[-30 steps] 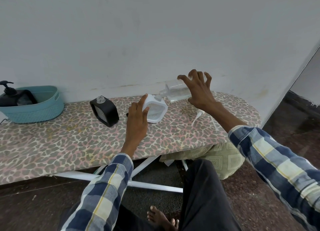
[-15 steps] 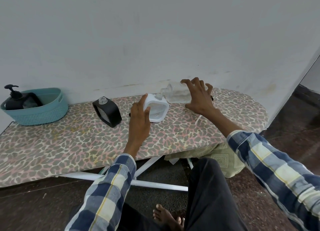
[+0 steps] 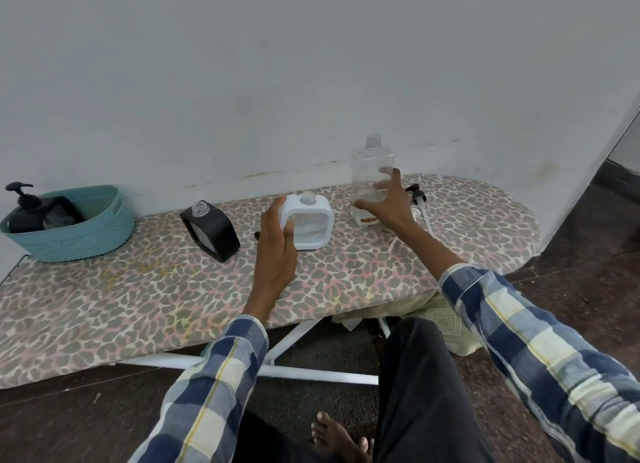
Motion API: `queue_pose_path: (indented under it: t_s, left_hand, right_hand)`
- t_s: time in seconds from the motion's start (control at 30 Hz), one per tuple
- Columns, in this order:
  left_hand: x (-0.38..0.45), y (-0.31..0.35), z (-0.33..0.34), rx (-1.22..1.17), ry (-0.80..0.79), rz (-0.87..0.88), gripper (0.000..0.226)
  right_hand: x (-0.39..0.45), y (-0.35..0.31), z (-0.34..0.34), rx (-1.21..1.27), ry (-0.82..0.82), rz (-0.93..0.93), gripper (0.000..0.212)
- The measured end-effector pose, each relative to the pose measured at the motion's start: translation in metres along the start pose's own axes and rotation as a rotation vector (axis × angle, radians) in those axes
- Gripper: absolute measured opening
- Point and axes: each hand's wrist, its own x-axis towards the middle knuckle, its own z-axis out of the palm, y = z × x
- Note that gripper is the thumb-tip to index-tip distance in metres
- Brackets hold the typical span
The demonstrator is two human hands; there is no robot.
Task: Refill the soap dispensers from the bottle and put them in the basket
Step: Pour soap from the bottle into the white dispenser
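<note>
A white square soap dispenser [image 3: 313, 225] stands open-necked mid-board; my left hand [image 3: 277, 244] holds its left side, thumb on the front. To its right a clear refill bottle [image 3: 371, 171] stands upright and uncapped, with a little liquid at the bottom. My right hand [image 3: 388, 202] wraps around its lower part, thumb in front, fingers showing through the plastic behind. A black square dispenser [image 3: 212, 232] with an open neck stands left of the white one. The teal basket [image 3: 86, 240] sits at the far left with a black pump dispenser [image 3: 24, 214] inside.
Everything rests on an ironing board with a leopard-print cover [image 3: 138, 289], set against a white wall. A black pump head with its tube [image 3: 417, 194] and a white pump [image 3: 414, 216] lie right of the bottle. My legs and a bare foot are below the board's near edge.
My right hand has swung the bottle from tilted over the white dispenser's neck to upright on the board at the right. My left hand stays on the white dispenser.
</note>
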Motion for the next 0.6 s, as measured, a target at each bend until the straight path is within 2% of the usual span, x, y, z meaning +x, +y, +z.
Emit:
queue_pose_path:
  t_s: [0.17,0.23,0.37,0.5,0.6]
  left_hand:
    - [0.0,0.0,0.001,-0.015,-0.024,-0.033,0.045]
    - [0.0,0.0,0.001,-0.01,-0.029,-0.046,0.046]
    - [-0.001,0.002,0.0,-0.019,-0.027,-0.052,0.044]
    - [-0.002,0.001,0.0,-0.014,-0.035,-0.068,0.046]
    - [-0.002,-0.001,-0.001,-0.006,-0.038,-0.069,0.046]
  right_hand:
    - [-0.001,0.0,-0.01,-0.052,-0.068,0.036,0.104]
    - [-0.003,0.0,-0.018,-0.078,-0.1,0.056,0.1]
    - [-0.01,0.009,-0.036,-0.244,-0.067,0.046,0.08]
    - [-0.027,0.025,-0.049,-0.426,0.095,0.018,0.037]
    - [-0.036,0.028,-0.052,-0.572,0.077,0.021,0.031]
